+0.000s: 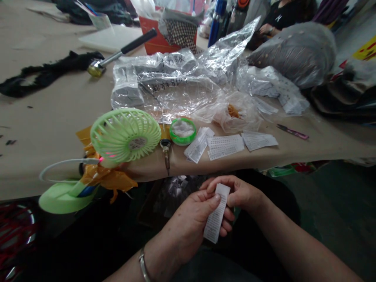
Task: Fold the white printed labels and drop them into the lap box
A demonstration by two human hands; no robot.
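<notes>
My left hand [188,219], with a metal bangle at the wrist, grips a small stack of narrow white printed labels [216,223], thumb on top and fingers beneath. The fingers of my right hand [246,196] are curled around the upper end of the same stack, touching its edge; some fingertips are hidden. Both hands are over my lap, just below the table edge. On the table in front lie three fanned groups of similar white labels [225,147]. Left of them sits a round green tub [182,132] with white fluffy stuffing.
A green clip fan [126,135], wrapped in orange tape, sticks out at the table edge. Clear plastic bags [173,88] cover the middle. Pink-handled snips [293,132] lie right, a hammer-like tool [122,53] farther back. A person [286,17] sits across.
</notes>
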